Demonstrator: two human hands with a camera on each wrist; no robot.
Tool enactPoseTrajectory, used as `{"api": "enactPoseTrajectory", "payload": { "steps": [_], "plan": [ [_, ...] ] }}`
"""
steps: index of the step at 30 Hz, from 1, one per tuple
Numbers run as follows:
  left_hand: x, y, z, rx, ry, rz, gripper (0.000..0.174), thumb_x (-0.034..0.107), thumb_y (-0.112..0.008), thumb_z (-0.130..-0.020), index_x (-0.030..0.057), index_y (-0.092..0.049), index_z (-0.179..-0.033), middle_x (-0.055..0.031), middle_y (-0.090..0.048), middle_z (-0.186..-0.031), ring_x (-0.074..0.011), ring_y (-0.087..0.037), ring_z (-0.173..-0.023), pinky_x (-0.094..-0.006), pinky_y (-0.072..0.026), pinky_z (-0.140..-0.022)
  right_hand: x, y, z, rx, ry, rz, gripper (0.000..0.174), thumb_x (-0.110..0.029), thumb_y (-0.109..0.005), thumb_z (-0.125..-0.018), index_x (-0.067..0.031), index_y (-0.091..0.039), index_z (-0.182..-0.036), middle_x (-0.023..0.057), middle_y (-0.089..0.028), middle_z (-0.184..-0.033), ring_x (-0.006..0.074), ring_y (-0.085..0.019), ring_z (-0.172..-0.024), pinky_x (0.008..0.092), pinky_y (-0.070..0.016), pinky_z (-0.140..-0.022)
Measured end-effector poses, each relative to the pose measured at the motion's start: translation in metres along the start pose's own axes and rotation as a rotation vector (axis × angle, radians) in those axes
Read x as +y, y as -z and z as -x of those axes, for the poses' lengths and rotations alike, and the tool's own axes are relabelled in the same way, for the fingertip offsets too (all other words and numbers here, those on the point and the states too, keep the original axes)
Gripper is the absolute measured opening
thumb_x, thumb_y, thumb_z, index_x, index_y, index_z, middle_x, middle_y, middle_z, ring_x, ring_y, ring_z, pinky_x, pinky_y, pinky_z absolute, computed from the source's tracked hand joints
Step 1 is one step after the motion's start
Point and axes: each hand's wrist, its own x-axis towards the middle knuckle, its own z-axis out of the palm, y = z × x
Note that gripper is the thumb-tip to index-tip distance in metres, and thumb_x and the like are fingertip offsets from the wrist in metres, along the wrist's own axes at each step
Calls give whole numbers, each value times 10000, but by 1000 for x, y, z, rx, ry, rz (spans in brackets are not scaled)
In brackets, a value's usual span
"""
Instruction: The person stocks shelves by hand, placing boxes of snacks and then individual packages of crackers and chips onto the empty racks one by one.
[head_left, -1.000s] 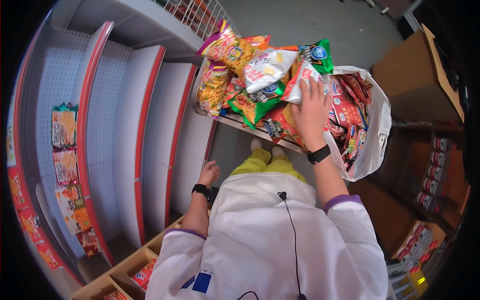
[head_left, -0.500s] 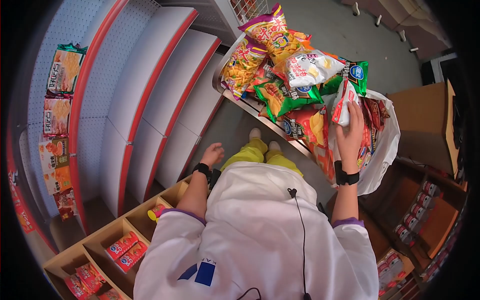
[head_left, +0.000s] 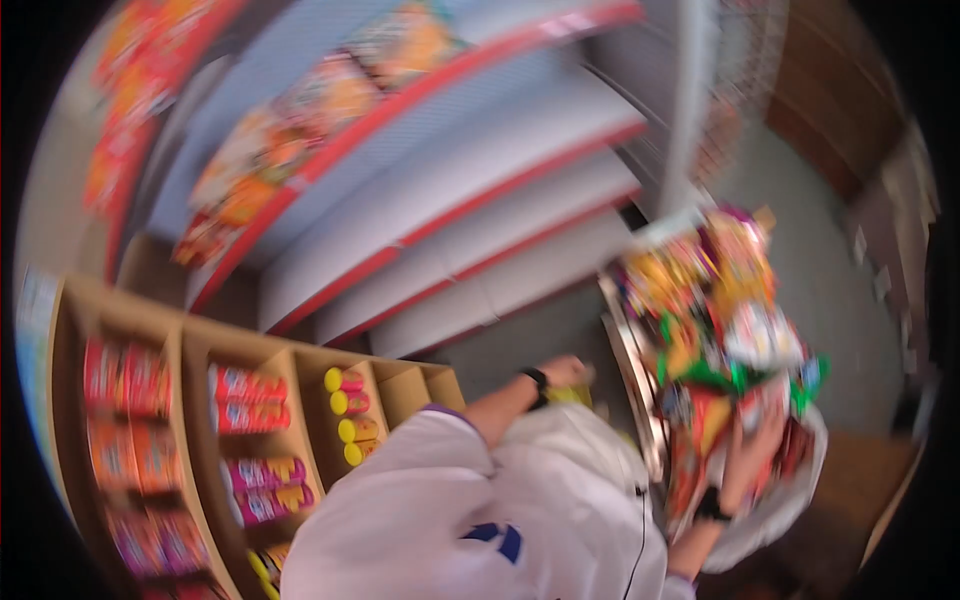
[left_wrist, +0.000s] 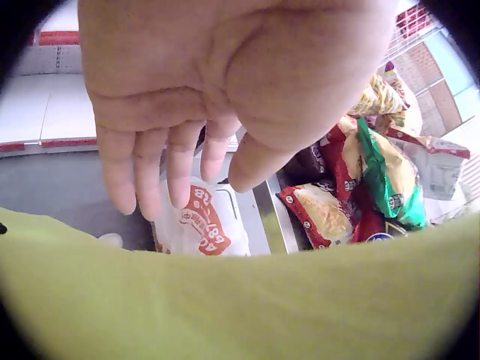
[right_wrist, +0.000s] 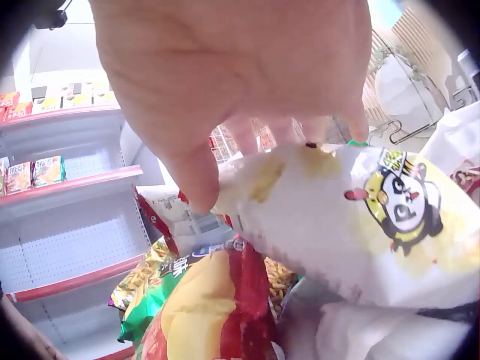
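Observation:
My right hand (head_left: 752,452) holds a white snack bag with a panda cartoon (right_wrist: 330,217) between thumb and fingers. The fingertips are hidden behind that bag. Under and beside it are a red and yellow chip bag (right_wrist: 199,307) and other packets, heaped on a metal-edged cart (head_left: 630,375). A white sack (head_left: 805,500) with red packets in it stands next to the heap. At my waist the left hand (left_wrist: 225,82) hangs with fingers loosely extended, nothing in it, near the cart's edge.
Tiered shelves with red edges (head_left: 490,205) stand ahead, with several packets (head_left: 330,90) on an upper tier. A wooden compartment rack (head_left: 180,360) at the left holds red, purple and yellow cans. In the left wrist view, a white bag with red print (left_wrist: 202,221) lies low beside the cart.
The head view has swung left, blurring and bringing the wooden rack into fuller sight. My right hand has lifted the white bag from the heap towards the sack's side. The left hand stays at the waist.

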Motion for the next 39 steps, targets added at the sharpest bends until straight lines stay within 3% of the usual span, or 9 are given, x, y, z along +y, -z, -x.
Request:
{"api": "enactPoseTrajectory", "payload": {
  "steps": [1,2,4,7,11,24,27,37,39],
  "plan": [
    [7,-1,-19,-43,-3,-52,393,285,-591,-814,60,-617,-1135,-154,-650,-1079,-287,-617,-980,-376,-476,-875,9,-3,-6,-32,-22,-75,611,-156,-667,-819,-39,-422,-1366,210,-388,-1415,381,-349,-1309,478,-265,-1085],
    [6,-43,-29,-110,23,-22,388,289,-590,-809,64,-619,-1124,-158,-642,-1095,-287,-614,-1001,-385,-473,-886,29,11,29,10,-47,27,520,-84,-622,-851,-28,-448,-1338,194,-448,-1359,332,-436,-1255,437,-344,-1040],
    [16,-45,-32,82,-14,-8,404,300,-578,-809,66,-609,-1137,-168,-634,-1121,-321,-595,-1058,-393,-466,-901,35,18,22,-68,-24,-80,779,-4,-687,-708,-59,-360,-1412,171,-323,-1466,363,-324,-1330,429,-295,-1081],
    [16,-58,-41,70,-36,12,385,262,-547,-824,61,-603,-1147,-173,-629,-1134,-326,-585,-1080,-395,-457,-913,45,30,36,-184,-147,-146,873,76,-697,-644,-92,-342,-1424,149,-305,-1471,354,-327,-1320,410,-329,-1059],
    [-15,-76,-42,109,1,42,391,322,-588,-840,73,-608,-1140,-145,-630,-1142,-303,-588,-1075,-386,-458,-900,24,41,31,-212,-50,-55,840,39,-705,-639,-73,-367,-1400,157,-334,-1452,366,-332,-1313,424,-306,-1063],
    [-24,-104,-22,78,103,31,403,301,-601,-791,79,-624,-1127,-145,-629,-1152,-292,-586,-1082,-386,-451,-914,38,36,34,-229,-89,-157,681,48,-637,-715,-28,-409,-1353,190,-419,-1373,368,-393,-1277,429,-298,-1062],
    [-32,-109,-1,343,23,158,206,193,-598,-706,27,-682,-794,-183,-665,-811,-334,-645,-791,-427,-485,-730,35,32,30,-184,-80,-175,591,34,-597,-783,-26,-421,-1344,193,-436,-1354,369,-415,-1257,417,-320,-1050],
    [-68,-105,10,357,102,234,202,213,-593,-717,13,-602,-746,-160,-625,-704,-309,-628,-656,-423,-470,-596,-13,37,-7,-55,-12,-225,415,26,-538,-854,-3,-487,-1266,181,-521,-1221,344,-503,-1144,402,-394,-962],
    [-75,-96,14,364,61,130,205,212,-584,-733,15,-606,-786,-180,-636,-756,-321,-642,-752,-447,-481,-665,-39,32,-23,-24,45,-299,395,33,-541,-849,4,-502,-1241,166,-549,-1164,313,-545,-1078,375,-415,-935]
  ]
}}
